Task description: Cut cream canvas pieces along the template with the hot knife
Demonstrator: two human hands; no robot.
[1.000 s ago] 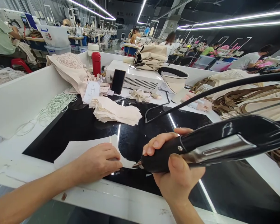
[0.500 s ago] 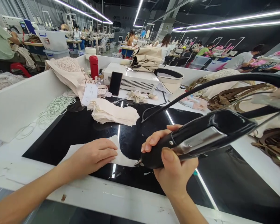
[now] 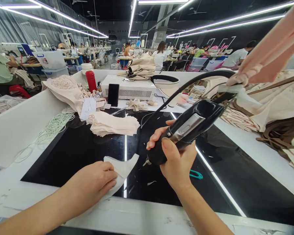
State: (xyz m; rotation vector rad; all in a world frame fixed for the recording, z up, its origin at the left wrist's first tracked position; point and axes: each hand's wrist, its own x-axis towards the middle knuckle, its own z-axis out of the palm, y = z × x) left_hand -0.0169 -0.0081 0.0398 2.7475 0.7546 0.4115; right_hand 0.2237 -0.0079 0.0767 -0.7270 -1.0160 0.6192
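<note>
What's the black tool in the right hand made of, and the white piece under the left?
Black tool: probably hard plastic, glossy, with bright highlights; its silvery lever reflects like polished metal. White piece: perhaps fabric, matte, without highlights; paper remains possible.

A flat panel (image 3: 71, 153) lies on the surface (image 3: 127, 215). Near its front edge, the left hand (image 3: 95, 181) rests on a cut piece (image 3: 123, 168); to the right, the right hand (image 3: 173, 156) holds a corded tool (image 3: 193, 122) above the panel, its tip apart from the piece. Farther back — behind the piece — lies a stack of fabric (image 3: 112, 124), with tangled cord (image 3: 55, 125) to its left. Behind the stack, a phone (image 3: 113, 95) stands before a vented box (image 3: 134, 91); folded fabric (image 3: 143, 68) sits on top, a bottle (image 3: 90, 81) left of it.
</note>
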